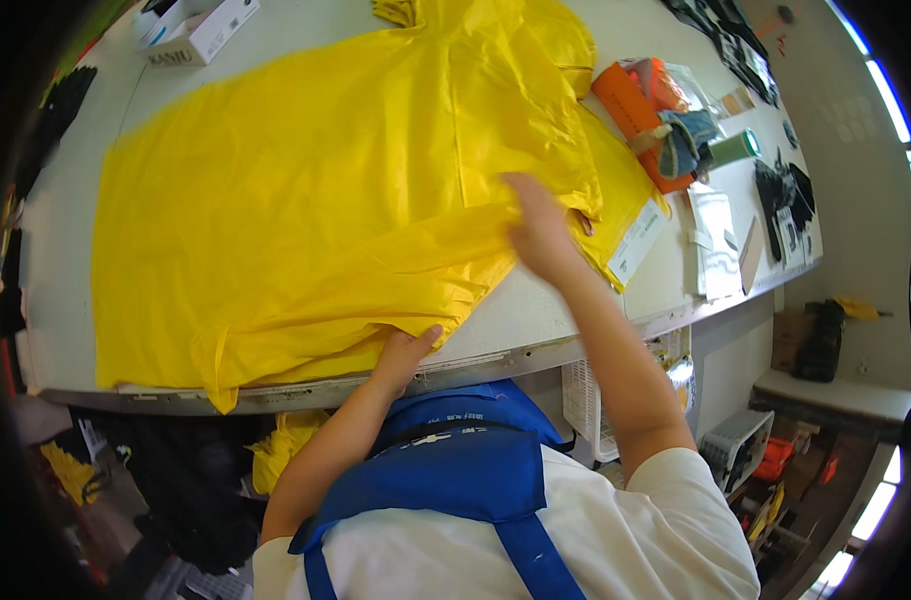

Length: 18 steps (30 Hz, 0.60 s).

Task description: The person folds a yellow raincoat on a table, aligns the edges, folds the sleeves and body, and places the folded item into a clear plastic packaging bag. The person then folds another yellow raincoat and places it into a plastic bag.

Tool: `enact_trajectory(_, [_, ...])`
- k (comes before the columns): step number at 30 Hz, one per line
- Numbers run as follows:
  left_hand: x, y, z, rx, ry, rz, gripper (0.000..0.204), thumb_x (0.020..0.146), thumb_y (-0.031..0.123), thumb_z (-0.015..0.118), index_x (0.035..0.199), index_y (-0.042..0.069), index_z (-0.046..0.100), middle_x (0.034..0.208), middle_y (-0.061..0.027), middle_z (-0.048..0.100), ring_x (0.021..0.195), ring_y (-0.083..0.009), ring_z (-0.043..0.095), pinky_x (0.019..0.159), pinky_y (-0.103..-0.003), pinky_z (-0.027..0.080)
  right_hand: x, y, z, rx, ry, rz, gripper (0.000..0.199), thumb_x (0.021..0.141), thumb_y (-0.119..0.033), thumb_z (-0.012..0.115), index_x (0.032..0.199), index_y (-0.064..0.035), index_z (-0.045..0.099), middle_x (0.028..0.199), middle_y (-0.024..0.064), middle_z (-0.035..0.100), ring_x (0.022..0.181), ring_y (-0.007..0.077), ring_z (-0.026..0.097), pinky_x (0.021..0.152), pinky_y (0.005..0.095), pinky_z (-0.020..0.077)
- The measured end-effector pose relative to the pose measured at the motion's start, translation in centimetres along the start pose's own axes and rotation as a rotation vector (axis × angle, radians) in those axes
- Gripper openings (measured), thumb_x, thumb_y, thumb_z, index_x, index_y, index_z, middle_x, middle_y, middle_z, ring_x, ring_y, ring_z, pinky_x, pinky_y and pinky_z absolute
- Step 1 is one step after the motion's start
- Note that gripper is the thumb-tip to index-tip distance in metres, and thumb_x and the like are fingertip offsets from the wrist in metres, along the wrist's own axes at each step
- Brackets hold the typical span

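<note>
A large, glossy yellow raincoat (pixel 305 200) is spread across the white table, its lower left edge reaching the front rim. My left hand (pixel 407 358) grips the coat's near edge at the table's front, thumb on top and the other fingers hidden beneath the cloth. Farther right and higher up, my right hand (pixel 543 235) is over the coat beside a long raised fold. Motion smears that hand and most of its fingers are hidden, so its grip is unclear. A narrow yellow strip (pixel 218 365) hangs over the table's front edge.
An orange box (pixel 635 115) with soft items stands at the right, beside a green cylinder (pixel 732 149). A white labelled sheet (pixel 637 243) and clear plastic packets (pixel 713 245) lie nearby. At the far left is a white carton (pixel 200 35). White crates (pixel 585 400) stand below the table.
</note>
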State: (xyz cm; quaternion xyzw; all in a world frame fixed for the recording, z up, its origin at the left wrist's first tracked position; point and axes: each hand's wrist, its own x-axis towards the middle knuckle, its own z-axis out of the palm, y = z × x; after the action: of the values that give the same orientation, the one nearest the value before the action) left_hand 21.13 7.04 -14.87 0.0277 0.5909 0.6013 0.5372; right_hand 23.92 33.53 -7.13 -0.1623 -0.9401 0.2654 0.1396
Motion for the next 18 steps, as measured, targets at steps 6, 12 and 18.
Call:
enact_trajectory(6, [-0.2, -1.7, -0.2, -0.419, 0.203, 0.042, 0.039, 0.092, 0.019, 0.058, 0.125, 0.000, 0.051, 0.120, -0.0075, 0.059, 0.107, -0.0173, 0.056, 0.093, -0.029, 0.043, 0.4, 14.7, -4.8, -0.054, -0.328, 0.246, 0.015, 0.086, -0.014, 0.056, 0.098, -0.0069, 0.062, 0.104, 0.0144, 0.063, 0.106, 0.0308, 0.054, 0.099, 0.0479, 0.0341])
enact_trajectory(12, [-4.8, 0.6, -2.3, -0.403, 0.298, -0.115, 0.022, 0.092, 0.016, 0.058, 0.108, 0.002, 0.055, 0.100, -0.0055, 0.060, 0.090, -0.0138, 0.059, 0.073, -0.026, 0.050, 1.9, 13.4, 0.3, -0.707, -0.174, 0.199, 0.021, 0.087, -0.024, 0.053, 0.102, -0.0103, 0.061, 0.097, 0.0117, 0.061, 0.105, 0.0303, 0.053, 0.100, 0.0420, 0.0302])
enact_trajectory(18, [-11.3, 3.3, -16.9, 0.390, 1.529, 0.367, 0.046, 0.087, 0.014, 0.063, 0.126, 0.001, 0.042, 0.120, -0.0113, 0.040, 0.105, -0.0208, 0.043, 0.086, -0.031, 0.040, -1.9, 0.2, 4.9, 0.006, -0.217, 0.018, 0.032, 0.080, -0.016, 0.067, 0.107, -0.0047, 0.055, 0.097, 0.0152, 0.055, 0.093, 0.0349, 0.053, 0.079, 0.0412, 0.0435])
